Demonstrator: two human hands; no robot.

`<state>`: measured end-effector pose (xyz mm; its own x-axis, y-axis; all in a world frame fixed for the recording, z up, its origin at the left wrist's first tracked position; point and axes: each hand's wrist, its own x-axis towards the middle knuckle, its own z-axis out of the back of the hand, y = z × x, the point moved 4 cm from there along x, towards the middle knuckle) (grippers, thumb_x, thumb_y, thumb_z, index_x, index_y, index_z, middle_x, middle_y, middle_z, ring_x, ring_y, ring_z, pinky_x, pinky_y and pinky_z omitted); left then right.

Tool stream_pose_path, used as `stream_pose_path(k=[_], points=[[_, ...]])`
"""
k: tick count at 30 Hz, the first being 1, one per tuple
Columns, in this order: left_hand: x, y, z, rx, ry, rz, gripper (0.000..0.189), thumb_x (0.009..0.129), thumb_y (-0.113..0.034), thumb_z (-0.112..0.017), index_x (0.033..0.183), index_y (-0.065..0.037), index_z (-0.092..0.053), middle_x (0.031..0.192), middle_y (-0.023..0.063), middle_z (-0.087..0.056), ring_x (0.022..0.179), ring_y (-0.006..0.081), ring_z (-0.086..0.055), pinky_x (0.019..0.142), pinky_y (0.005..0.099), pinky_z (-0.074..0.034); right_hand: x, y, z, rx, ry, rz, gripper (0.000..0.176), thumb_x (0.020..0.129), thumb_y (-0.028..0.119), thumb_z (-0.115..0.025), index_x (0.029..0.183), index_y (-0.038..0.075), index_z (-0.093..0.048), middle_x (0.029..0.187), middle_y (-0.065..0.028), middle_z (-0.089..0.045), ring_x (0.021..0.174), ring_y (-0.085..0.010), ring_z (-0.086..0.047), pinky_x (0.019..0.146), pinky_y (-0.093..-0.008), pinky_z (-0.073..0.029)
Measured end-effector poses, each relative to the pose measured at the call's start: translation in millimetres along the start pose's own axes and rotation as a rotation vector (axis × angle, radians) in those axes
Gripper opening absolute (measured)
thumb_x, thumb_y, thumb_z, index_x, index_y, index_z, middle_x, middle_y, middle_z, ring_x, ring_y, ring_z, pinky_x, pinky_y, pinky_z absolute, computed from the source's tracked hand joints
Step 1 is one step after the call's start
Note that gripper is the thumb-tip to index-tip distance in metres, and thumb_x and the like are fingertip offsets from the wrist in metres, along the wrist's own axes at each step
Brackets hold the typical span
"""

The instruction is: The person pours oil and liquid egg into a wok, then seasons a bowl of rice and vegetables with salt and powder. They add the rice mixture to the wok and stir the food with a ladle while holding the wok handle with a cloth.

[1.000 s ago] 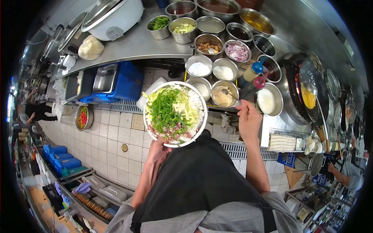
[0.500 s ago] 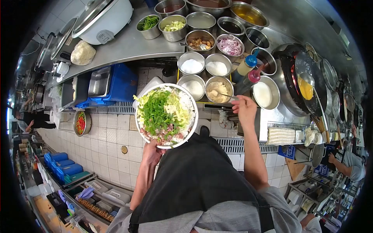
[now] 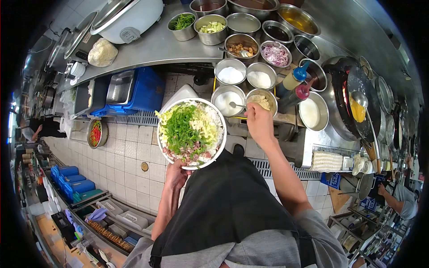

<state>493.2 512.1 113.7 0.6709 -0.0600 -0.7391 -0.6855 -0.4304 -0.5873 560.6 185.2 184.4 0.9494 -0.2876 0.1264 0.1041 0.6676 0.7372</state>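
Note:
In my left hand (image 3: 178, 173) is the rim of a white bowl (image 3: 160, 147), held level in front of my apron. Rice (image 3: 213, 118), chopped green onion (image 3: 181, 129), shredded cabbage (image 3: 201, 129) and diced pink meat (image 3: 172, 151) fill it. My right hand (image 3: 259, 118) is closed on a small metal spoon (image 3: 234, 105), whose head is over the steel pot of white powder (image 3: 227, 99). Partly behind that hand stands the pot of pale yellow powder (image 3: 267, 102). Two more pots of white powder, one at the left (image 3: 230, 73) and one at the right (image 3: 261, 78), sit just behind.
A wok (image 3: 342, 102) with flame beside it and a ladle (image 3: 357, 109) of yellow liquid stand at right. Squeeze bottles (image 3: 297, 73), a pot of white contents (image 3: 310, 112) and sliced onions (image 3: 275, 54) are nearby. A blue bin (image 3: 145, 91) is at left. Another person (image 3: 397, 196) is far right.
My right hand has moved left, carrying the spoon from the pale yellow powder to over the white powder pot. My left hand still holds the bowl; the view has shifted slightly.

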Motion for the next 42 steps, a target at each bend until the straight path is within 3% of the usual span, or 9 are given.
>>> stream_pose_path(k=[7, 10, 14, 17, 22, 27, 29, 33, 42], points=[[-2.3, -6.7, 3.3, -0.053, 0.019, -0.031, 0.030, 0.076, -0.001, -0.048, 0.103, 0.010, -0.051, 0.083, 0.0149, -0.061, 0.057, 0.0201, -0.057, 0.043, 0.0280, -0.046, 9.8, -16.5, 8.3, 0.580, -0.015, -0.406, 0.024, 0.093, 0.012, -0.049, 0.103, -0.006, -0.061, 0.078, -0.0130, -0.069, 0.059, -0.0123, -0.060, 0.050, -0.0249, -0.048], [0.4, -7.8, 3.1, 0.005, 0.025, -0.046, 0.032, 0.076, -0.001, -0.046, 0.107, 0.006, -0.050, 0.087, 0.0108, -0.060, 0.062, 0.0163, -0.057, 0.043, 0.0260, -0.042, 3.9, 5.3, 35.5, 0.807, 0.099, -0.427, 0.025, 0.095, 0.015, -0.049, 0.105, -0.004, -0.061, 0.079, -0.0112, -0.068, 0.060, -0.0095, -0.057, 0.052, -0.0223, -0.048], [13.2, -10.2, 4.8, 0.001, 0.059, -0.056, 0.029, 0.077, -0.002, -0.047, 0.105, 0.006, -0.051, 0.086, 0.0114, -0.060, 0.060, 0.0165, -0.056, 0.043, 0.0263, -0.042, 2.1, 5.1, 9.3, 0.461, 0.031, -0.239, 0.023, 0.095, 0.014, -0.050, 0.105, -0.004, -0.061, 0.078, -0.0113, -0.068, 0.059, -0.0112, -0.058, 0.052, -0.0252, -0.047], [16.8, -10.9, 0.0, -0.016, 0.019, -0.043, 0.026, 0.078, -0.003, -0.048, 0.102, 0.007, -0.052, 0.085, 0.0120, -0.060, 0.058, 0.0169, -0.056, 0.043, 0.0268, -0.042, 7.1, -15.1, -15.0, 0.326, 0.051, -0.254, 0.023, 0.095, 0.014, -0.049, 0.103, -0.005, -0.061, 0.077, -0.0115, -0.068, 0.058, -0.0119, -0.059, 0.053, -0.0269, -0.047], [26.4, -17.3, 0.5, 0.007, -0.007, -0.029, 0.024, 0.078, -0.002, -0.047, 0.099, 0.007, -0.052, 0.082, 0.0123, -0.060, 0.055, 0.0174, -0.055, 0.043, 0.0270, -0.042, 6.5, -9.2, 15.6, 0.631, 0.000, -0.442, 0.024, 0.095, 0.011, -0.048, 0.104, -0.006, -0.062, 0.079, -0.0132, -0.068, 0.058, -0.0111, -0.059, 0.051, -0.0227, -0.048], [41.1, -29.9, -9.0, -0.014, 0.026, -0.050, 0.025, 0.077, -0.001, -0.046, 0.101, 0.007, -0.050, 0.083, 0.0134, -0.059, 0.057, 0.0194, -0.055, 0.043, 0.0291, -0.043, 24.0, 16.4, 32.3, 0.874, 0.017, -0.374, 0.025, 0.096, 0.015, -0.049, 0.104, -0.005, -0.062, 0.080, -0.0118, -0.069, 0.058, -0.0106, -0.060, 0.052, -0.0221, -0.049], [46.1, -35.3, -12.7, -0.036, 0.053, -0.051, 0.029, 0.077, 0.001, -0.045, 0.104, 0.008, -0.048, 0.085, 0.0147, -0.059, 0.057, 0.0210, -0.056, 0.043, 0.0307, -0.045, 48.5, 14.4, 26.3, 0.495, -0.178, -0.164, 0.024, 0.095, 0.014, -0.050, 0.104, -0.004, -0.063, 0.079, -0.0109, -0.069, 0.059, -0.0116, -0.061, 0.054, -0.0238, -0.049], [46.9, -41.2, -25.5, -0.042, 0.040, -0.006, 0.028, 0.077, 0.000, -0.046, 0.104, 0.006, -0.049, 0.084, 0.0140, -0.059, 0.057, 0.0210, -0.055, 0.044, 0.0309, -0.043, 88.2, -17.9, -7.7, 0.224, -0.079, -0.192, 0.024, 0.096, 0.012, -0.049, 0.108, -0.003, -0.062, 0.082, -0.0110, -0.068, 0.058, -0.0103, -0.059, 0.052, -0.0227, -0.047], [51.1, -51.6, -29.9, -0.023, 0.052, -0.030, 0.026, 0.078, 0.000, -0.046, 0.102, 0.005, -0.053, 0.087, 0.0124, -0.061, 0.062, 0.0187, -0.057, 0.045, 0.0286, -0.042, 83.4, -36.5, 8.7, 0.773, -0.108, -0.416, 0.026, 0.095, 0.014, -0.049, 0.106, -0.007, -0.060, 0.081, -0.0157, -0.068, 0.058, -0.0124, -0.060, 0.051, -0.0228, -0.049]])
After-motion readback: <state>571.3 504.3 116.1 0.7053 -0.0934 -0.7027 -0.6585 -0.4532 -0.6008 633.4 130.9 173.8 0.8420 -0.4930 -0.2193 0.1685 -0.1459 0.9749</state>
